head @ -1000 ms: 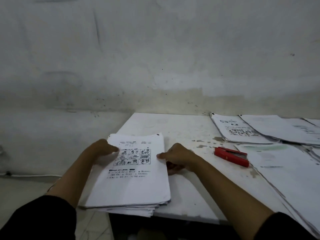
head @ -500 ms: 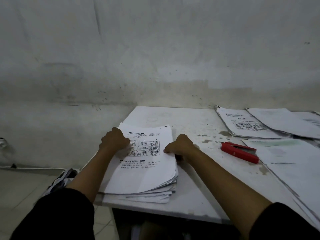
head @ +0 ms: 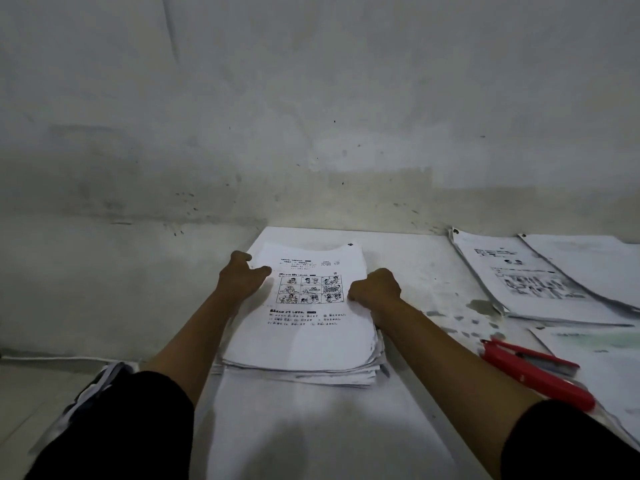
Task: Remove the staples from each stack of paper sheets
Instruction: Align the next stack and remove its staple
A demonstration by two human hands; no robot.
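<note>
A thick stack of printed paper sheets (head: 304, 337) lies on the white table (head: 311, 427), its top page showing a grid of cartoon pictures. My left hand (head: 242, 277) grips the stack's left edge near the top, thumb on the page. My right hand (head: 375, 289) is closed on the stack's right edge. A red staple remover (head: 533, 370) lies on the table to the right, apart from both hands. A dark staple mark shows at the stack's top right corner.
More stapled paper stacks (head: 526, 278) lie at the back right, another sheet pile (head: 609, 358) at the right edge. The wall (head: 311, 116) rises just behind the table. The floor and a shoe (head: 93, 386) lie to the left, below the table edge.
Both hands have pushed the stack away from the front left corner, further onto the table toward the wall. The view has shifted with it; the staple remover has not moved.
</note>
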